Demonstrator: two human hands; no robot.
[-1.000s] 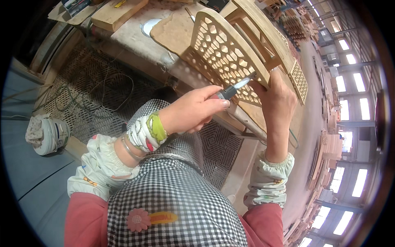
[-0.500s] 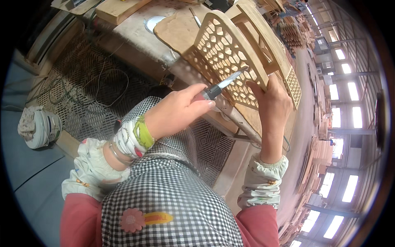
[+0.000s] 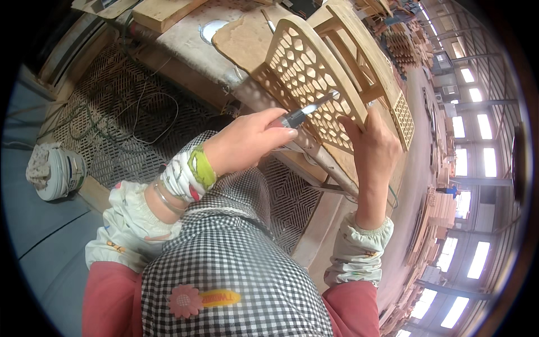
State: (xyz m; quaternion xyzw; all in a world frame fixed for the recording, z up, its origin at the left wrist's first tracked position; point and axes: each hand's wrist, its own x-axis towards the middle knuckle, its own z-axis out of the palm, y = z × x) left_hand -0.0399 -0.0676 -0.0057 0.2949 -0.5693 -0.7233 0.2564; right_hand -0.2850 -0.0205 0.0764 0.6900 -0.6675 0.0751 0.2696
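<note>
My left hand [image 3: 250,137] is closed round the dark handle of a knife [image 3: 319,105], whose narrow blade points up and to the right. The blade's tip lies over the holes of a pale wooden lattice panel [image 3: 314,70]; whether it touches the wood, I cannot tell. My right hand [image 3: 376,143] grips the panel's near right edge, thumb on the lattice face and the other fingers partly hidden behind. This panel belongs to a wooden piece with a slatted frame [image 3: 359,48], standing tilted on the workbench.
Brown sheet [image 3: 241,42] covers part of the workbench [image 3: 182,48], beside a white round dish [image 3: 212,29]. Cables lie on the patterned mat [image 3: 106,101] at left. A white bucket [image 3: 64,174] with a rag stands on the floor. Stacked wood [image 3: 441,208] is at right.
My left hand has shifted slightly right, and the knife blade has turned so it shows darker. My right hand keeps its hold on the panel.
</note>
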